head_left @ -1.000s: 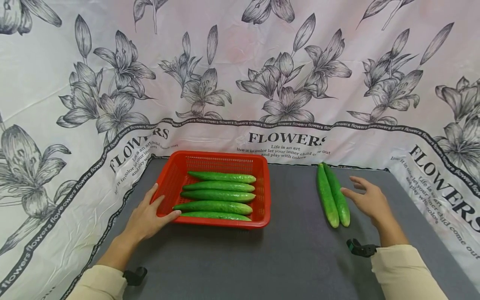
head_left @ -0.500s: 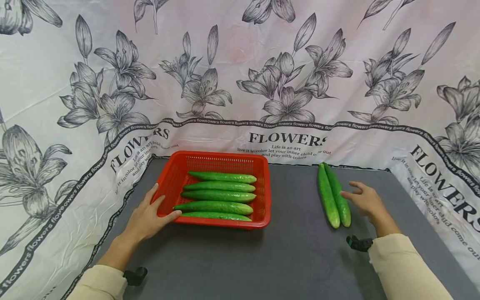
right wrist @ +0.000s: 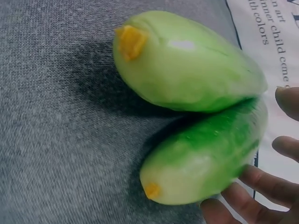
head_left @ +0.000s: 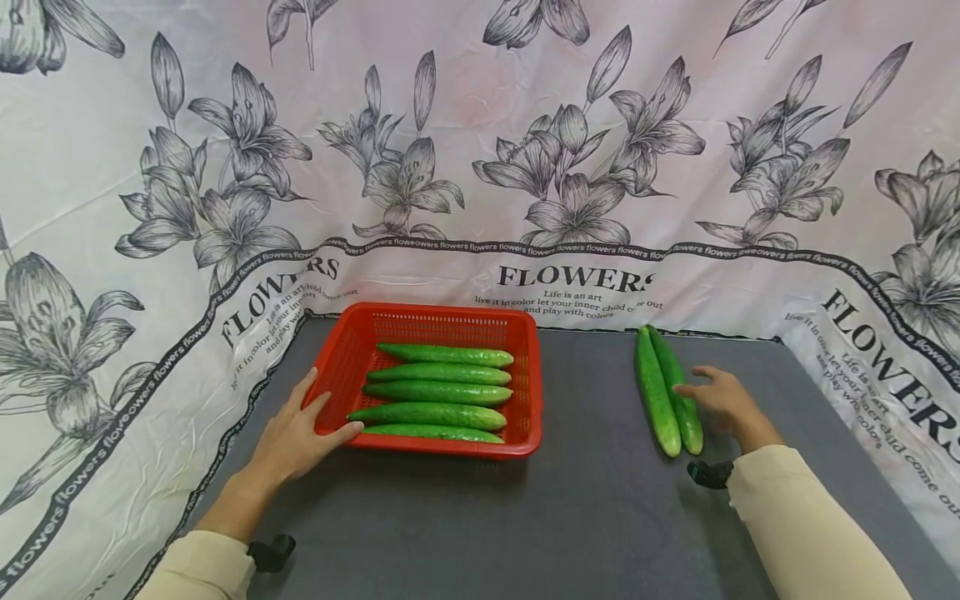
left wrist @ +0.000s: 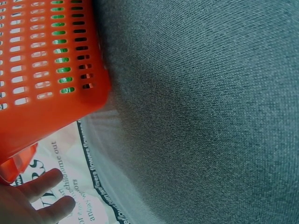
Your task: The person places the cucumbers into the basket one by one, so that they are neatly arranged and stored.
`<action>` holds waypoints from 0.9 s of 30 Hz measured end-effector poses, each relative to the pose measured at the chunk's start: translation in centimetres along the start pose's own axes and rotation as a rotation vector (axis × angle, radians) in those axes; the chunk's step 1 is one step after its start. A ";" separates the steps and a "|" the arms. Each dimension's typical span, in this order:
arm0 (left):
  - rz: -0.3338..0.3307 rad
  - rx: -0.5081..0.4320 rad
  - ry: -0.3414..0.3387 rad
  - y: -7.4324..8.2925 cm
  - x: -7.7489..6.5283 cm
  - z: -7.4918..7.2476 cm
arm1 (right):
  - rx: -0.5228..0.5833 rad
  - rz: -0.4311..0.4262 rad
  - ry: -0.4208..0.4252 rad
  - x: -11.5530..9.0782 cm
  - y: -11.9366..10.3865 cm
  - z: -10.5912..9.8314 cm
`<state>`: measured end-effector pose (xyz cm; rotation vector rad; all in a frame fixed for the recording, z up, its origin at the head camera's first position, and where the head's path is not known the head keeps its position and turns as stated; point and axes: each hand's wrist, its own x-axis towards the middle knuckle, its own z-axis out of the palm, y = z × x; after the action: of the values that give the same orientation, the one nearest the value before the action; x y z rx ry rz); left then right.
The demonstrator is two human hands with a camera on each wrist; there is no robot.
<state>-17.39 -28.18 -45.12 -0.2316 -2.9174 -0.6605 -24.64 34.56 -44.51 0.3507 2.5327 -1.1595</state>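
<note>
My left hand point(head_left: 292, 437) rests at the near left corner of a red plastic basket point(head_left: 442, 447), fingers spread and thumb at the rim. Two of its fingers point(left wrist: 44, 184) show straight in the left wrist view. Inside the basket, several green cucumbers point(head_left: 438, 393) lie side by side. Two more lie together on the grey table to the right: a left cucumber point(head_left: 655, 392) and a right cucumber point(head_left: 688, 417). My right hand point(head_left: 727, 402) reaches over the right one from its outer side, thumb and fingers apart. The right wrist view shows its fingertips point(right wrist: 252, 175) at that cucumber's side.
A grey cloth point(head_left: 480, 517) covers the table. Behind it and at both sides hangs a white curtain point(head_left: 465, 183) with printed flowers and lettering. A stretch of grey cloth lies between the basket and the two loose cucumbers.
My right hand has moved left and now overlaps the right loose cucumber. The left hand, the basket and the cucumbers have stayed where they were.
</note>
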 end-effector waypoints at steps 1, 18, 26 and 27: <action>0.003 0.000 0.004 0.0 0.0 0.0 | -0.003 0.004 -0.001 0.2 0.0 0.1; 0.004 -0.011 0.011 0.0 0.0 0.1 | -0.090 0.007 0.034 1.1 -0.1 0.7; 0.005 -0.013 0.012 -0.1 -0.1 0.1 | -0.064 0.024 0.054 0.2 0.3 0.0; 0.005 -0.014 0.012 -0.1 0.0 0.1 | -0.062 0.018 0.052 0.0 0.4 -0.2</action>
<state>-17.36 -28.19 -45.26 -0.2358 -2.9008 -0.6800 -24.55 34.96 -44.65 0.3923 2.5980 -1.0765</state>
